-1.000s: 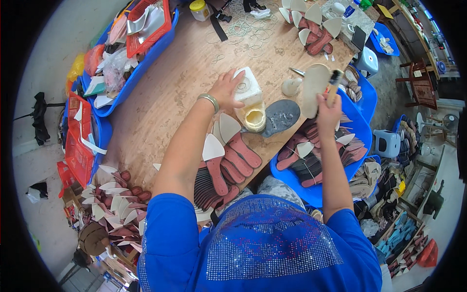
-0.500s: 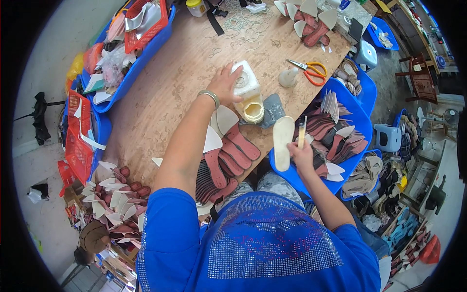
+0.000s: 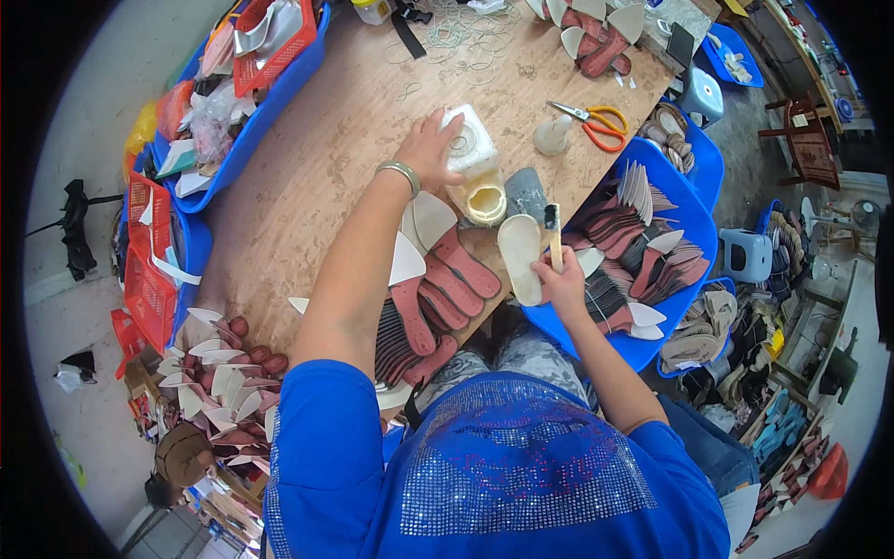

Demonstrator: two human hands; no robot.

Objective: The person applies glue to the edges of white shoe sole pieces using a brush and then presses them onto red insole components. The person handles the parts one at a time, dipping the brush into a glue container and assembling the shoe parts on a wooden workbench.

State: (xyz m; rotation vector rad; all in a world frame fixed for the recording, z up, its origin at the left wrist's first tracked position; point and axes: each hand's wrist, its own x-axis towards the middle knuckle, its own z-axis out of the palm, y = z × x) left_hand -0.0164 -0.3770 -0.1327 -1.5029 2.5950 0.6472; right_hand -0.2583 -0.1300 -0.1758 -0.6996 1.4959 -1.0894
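Observation:
My left hand (image 3: pixel 430 152) is curved against the side of a white plastic jug (image 3: pixel 477 140), thumb and fingers around it. The jug has a round, glue-stained opening (image 3: pixel 487 202) facing me. In my right hand (image 3: pixel 562 282) are a pale insole (image 3: pixel 519 250) and a brush (image 3: pixel 556 248) with a light handle and dark tip pointing away from me. A grey pad (image 3: pixel 526 193) lies on the table by the jug's opening. Close to my left forearm, dark red shoe pieces with white tips (image 3: pixel 447 284) are stacked at the table's near edge.
Orange-handled scissors (image 3: pixel 605 129) and a small whitish bottle (image 3: pixel 551 137) stand or lie farther right on the table (image 3: pixel 326 149). A blue tub (image 3: pixel 691 298) full of shoe pieces sits at the right. Blue and red baskets (image 3: pixel 158 252) line the left side.
My right hand has moved left, bringing the insole and brush closer to the grey pad and the jug's opening. My left hand stays on the jug. The view has shifted slightly.

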